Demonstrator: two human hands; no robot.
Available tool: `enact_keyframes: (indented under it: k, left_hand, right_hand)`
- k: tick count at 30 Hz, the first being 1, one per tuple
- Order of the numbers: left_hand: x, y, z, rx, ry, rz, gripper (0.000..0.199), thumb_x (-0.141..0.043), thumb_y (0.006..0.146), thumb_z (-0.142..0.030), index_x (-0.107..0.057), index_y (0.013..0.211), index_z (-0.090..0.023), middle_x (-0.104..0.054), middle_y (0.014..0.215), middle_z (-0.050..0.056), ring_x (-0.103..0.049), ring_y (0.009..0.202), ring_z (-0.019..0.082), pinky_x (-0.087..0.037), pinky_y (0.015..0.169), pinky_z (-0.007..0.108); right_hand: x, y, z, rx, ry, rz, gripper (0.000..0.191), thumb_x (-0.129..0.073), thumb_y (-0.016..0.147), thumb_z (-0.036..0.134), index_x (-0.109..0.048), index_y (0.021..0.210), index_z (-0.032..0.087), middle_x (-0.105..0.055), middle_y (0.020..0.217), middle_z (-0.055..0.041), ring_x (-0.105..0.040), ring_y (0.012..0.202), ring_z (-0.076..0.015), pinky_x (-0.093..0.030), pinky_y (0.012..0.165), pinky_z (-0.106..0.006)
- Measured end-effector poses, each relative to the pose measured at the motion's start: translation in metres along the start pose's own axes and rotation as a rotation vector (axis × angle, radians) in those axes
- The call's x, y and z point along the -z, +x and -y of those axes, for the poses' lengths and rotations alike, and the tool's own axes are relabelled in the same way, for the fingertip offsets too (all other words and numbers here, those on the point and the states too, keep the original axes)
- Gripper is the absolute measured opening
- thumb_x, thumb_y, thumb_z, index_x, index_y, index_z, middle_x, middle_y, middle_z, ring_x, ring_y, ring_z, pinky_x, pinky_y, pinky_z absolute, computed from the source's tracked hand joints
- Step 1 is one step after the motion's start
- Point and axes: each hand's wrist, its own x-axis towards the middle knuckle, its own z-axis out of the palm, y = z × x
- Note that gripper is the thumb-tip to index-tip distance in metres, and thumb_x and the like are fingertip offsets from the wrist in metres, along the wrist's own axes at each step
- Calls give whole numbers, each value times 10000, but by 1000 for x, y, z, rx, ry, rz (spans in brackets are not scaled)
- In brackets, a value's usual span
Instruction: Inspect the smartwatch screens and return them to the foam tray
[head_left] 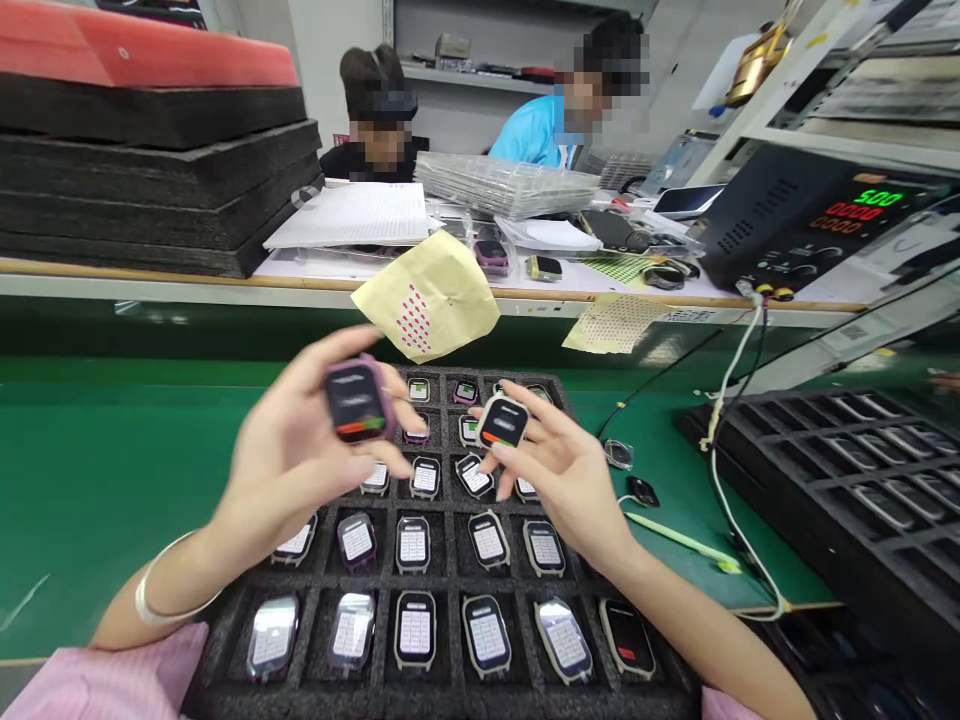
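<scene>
I see my left hand (289,455) gripping a purple watch (358,400) and my right hand (559,470) pinching a white watch (503,421), both above the black tray (450,560) near me.

Electronics assembly line: green conveyor (112,480) under the hands, foam tray (442,690) of watches below them, power supply (810,225) beyond.
</scene>
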Motion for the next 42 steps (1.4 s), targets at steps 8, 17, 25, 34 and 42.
enact_keyframes:
  k: [8, 17, 25, 34, 42]
  left_hand:
    - [2, 20, 65, 276, -10, 100, 533, -653, 798, -136, -433, 1282, -177, -592, 971, 64, -642, 861, 189, -614, 656, 301]
    - [0, 13, 70, 262, -26, 239, 642, -626, 769, -79, -399, 1346, -245, -566, 1073, 81, -614, 969, 221, -582, 797, 387]
    - [3, 13, 72, 243, -63, 177, 631, -607, 754, -68, -407, 1332, -219, -580, 1086, 90, -617, 972, 234, -585, 779, 393]
    - [4, 12, 73, 246, -63, 212, 597, -557, 791, -78, -404, 1348, -226, -587, 1083, 90, -616, 977, 236, -587, 784, 413]
    - [3, 11, 74, 226, -28, 217, 489, -554, 880, -190, -422, 1348, -245, -578, 1069, 86, -610, 958, 210, -602, 756, 363]
  right_hand:
    - [10, 4, -23, 0, 18, 82, 552, -650, 838, 226, -457, 1355, 230, -646, 1090, -114, -677, 732, -215, -550, 481, -284]
    - [8, 4, -25, 0, -36, 12, 451, -673, 839, 250, -546, 1270, 212, -685, 964, -80, -646, 583, -151, -508, 410, -233]
    - [8, 2, -23, -61, 2, 71, 585, -690, 808, 204, -460, 1346, 210, -676, 1035, -101, -694, 741, -220, -563, 493, -281]
    - [10, 5, -27, -30, -55, 12, 395, -672, 839, 268, -577, 1216, 206, -701, 912, -79, -645, 536, -161, -488, 394, -246]
    - [15, 5, -29, -50, -20, 71, 411, -652, 855, 271, -566, 1252, 212, -682, 797, -52, -657, 574, -186, -494, 406, -249]
